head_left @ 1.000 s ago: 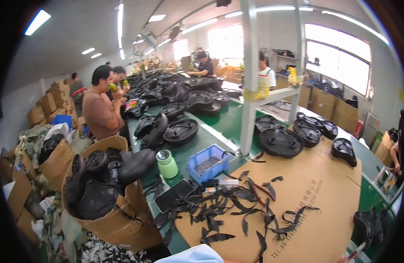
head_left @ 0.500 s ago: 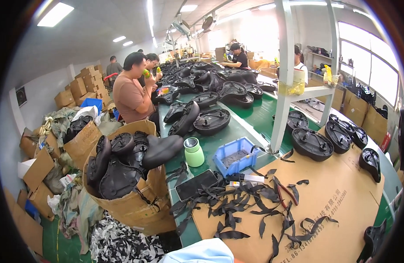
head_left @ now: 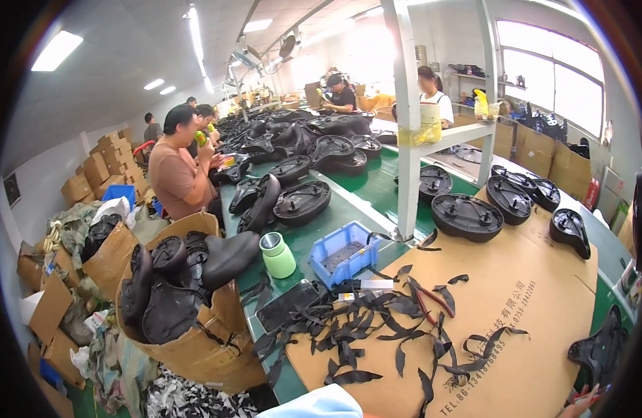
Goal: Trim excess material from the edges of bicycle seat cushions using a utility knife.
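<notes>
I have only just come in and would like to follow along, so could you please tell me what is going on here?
The left hand is out of view; a light blue sleeve shows at the lower edge. What looks like the right hand is near a black saddle, too cut off to tell its grip. Black strips and red-handled pliers lie on cardboard. Farther along, more saddles are piled, and a co-worker holds something green.

Light blue garment (head_left: pixel 312 404), plain, rounded edge

Bright window (head_left: pixel 578 97), pale wall (head_left: pixel 46 177)
</notes>
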Available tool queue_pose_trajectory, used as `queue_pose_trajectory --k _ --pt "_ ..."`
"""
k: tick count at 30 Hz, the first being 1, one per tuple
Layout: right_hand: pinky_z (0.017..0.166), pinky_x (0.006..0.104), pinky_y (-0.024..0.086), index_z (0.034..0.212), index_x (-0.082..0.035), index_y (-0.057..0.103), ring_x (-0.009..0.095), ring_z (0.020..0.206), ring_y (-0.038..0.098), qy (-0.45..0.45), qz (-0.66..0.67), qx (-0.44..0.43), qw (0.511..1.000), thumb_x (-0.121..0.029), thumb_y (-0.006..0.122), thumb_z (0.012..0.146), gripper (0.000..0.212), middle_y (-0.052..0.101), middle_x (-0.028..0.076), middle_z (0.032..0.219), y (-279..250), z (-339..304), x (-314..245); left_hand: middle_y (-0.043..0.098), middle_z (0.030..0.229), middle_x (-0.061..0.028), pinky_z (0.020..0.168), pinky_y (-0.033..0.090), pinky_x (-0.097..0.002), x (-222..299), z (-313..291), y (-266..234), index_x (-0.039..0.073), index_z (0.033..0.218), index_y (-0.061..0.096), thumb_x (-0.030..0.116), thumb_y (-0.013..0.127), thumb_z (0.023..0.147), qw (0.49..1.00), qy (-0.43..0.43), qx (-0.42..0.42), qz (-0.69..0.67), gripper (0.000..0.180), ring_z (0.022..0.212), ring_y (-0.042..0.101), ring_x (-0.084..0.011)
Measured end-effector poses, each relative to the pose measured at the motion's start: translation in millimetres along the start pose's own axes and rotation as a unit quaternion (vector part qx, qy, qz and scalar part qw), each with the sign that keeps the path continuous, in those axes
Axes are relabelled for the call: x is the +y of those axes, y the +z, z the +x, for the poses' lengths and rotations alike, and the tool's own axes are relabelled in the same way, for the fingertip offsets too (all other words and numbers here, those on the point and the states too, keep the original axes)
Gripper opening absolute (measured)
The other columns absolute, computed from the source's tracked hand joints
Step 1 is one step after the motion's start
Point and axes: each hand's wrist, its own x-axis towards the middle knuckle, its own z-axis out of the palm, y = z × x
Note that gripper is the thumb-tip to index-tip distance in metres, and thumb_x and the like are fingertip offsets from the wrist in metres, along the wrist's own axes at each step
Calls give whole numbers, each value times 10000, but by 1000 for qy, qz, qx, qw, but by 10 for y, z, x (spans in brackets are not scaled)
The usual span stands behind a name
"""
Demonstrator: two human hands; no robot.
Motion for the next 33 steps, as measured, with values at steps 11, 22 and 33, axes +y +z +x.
queue_pose_trajectory --k 11,22,33 --pt "540 196 429 945 -153 575 63 636 538 48 94 -58 993 -192 643 834 136 552 -43 755 -196 -1072 -330 610 755 -36 679 478 -289 -288 31 -85 44 986 627 295 590 898 992 -68 -34 -96 268 727 580 -108" --pt "448 224 471 948 -113 512 108 527 570 144 -44 -194 969 -192 634 864 168 553 -7 712 180 -1854 -881 602 811 -18 738 488 -236 102 -24 -293 -10 944 616 255 562 941 953 -180 -7 -243 271 774 573 -85" --pt "462 241 497 947 -89 496 118 526 580 134 -108 -230 958 -239 632 877 214 553 14 711 185 -1885 -926 622 821 -35 747 482 -234 128 -64 -343 -24 978 597 245 580 932 941 -179 38 -285 273 777 594 -104"
